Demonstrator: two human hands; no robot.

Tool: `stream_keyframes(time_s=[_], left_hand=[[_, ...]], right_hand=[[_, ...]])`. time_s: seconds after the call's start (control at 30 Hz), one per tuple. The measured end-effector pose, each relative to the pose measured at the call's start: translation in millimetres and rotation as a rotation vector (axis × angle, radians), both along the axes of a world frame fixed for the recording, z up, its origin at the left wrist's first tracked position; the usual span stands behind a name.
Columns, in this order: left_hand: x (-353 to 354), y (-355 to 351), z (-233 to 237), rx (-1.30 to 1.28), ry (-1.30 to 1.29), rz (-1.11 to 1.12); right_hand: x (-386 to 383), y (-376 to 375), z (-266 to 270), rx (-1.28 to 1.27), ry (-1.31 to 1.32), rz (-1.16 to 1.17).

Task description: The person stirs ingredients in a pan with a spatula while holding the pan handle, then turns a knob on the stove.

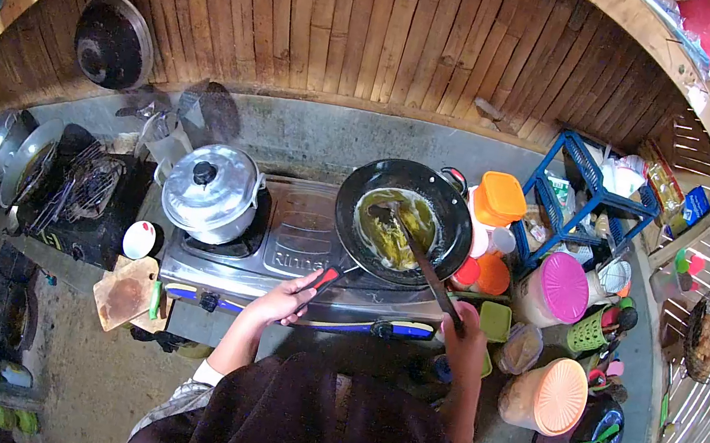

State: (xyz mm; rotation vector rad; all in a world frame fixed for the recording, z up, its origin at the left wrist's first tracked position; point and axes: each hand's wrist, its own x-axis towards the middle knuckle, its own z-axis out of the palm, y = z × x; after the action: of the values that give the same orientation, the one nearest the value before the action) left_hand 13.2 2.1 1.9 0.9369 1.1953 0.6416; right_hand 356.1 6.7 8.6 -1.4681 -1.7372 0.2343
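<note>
A black wok [350, 232] sits on the right burner of the stove, with a pool of yellowish oil [424, 218] in its bottom. My left hand [280, 301] is closed around the end of the wok's red and black handle [325, 278]. In my right hand [465, 341] is the shaft of a dark, long-handled spatula [433, 281]. Its blade dips into the oil near the middle of the wok, where its edges are hard to make out.
On the left burner of the stove [299, 220] stands a lidded aluminium pot [208, 190]. A cutting board [124, 294] and a white bowl [139, 240] lie left. Right of the wok are an orange container [500, 199], a blue rack [553, 203] and several lidded tubs.
</note>
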Motion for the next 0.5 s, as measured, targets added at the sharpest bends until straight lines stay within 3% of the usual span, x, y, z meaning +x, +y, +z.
stream_keyframes(time_s=[0.2, 0.43, 0.5], left_hand=[[1.9, 0.6, 2.4, -0.01, 0.017, -0.019], [3.6, 0.4, 4.4, -0.002, 0.013, 0.005], [4.0, -0.4, 7.0, -0.004, 0.01, 0.004]], right_hand=[[-19.9, -4.3, 11.7, -0.046, 0.092, -0.025], [11.2, -16.1, -6.9, -0.15, 0.176, -0.033], [14.0, -29.9, 10.9, -0.264, 0.258, -0.029]])
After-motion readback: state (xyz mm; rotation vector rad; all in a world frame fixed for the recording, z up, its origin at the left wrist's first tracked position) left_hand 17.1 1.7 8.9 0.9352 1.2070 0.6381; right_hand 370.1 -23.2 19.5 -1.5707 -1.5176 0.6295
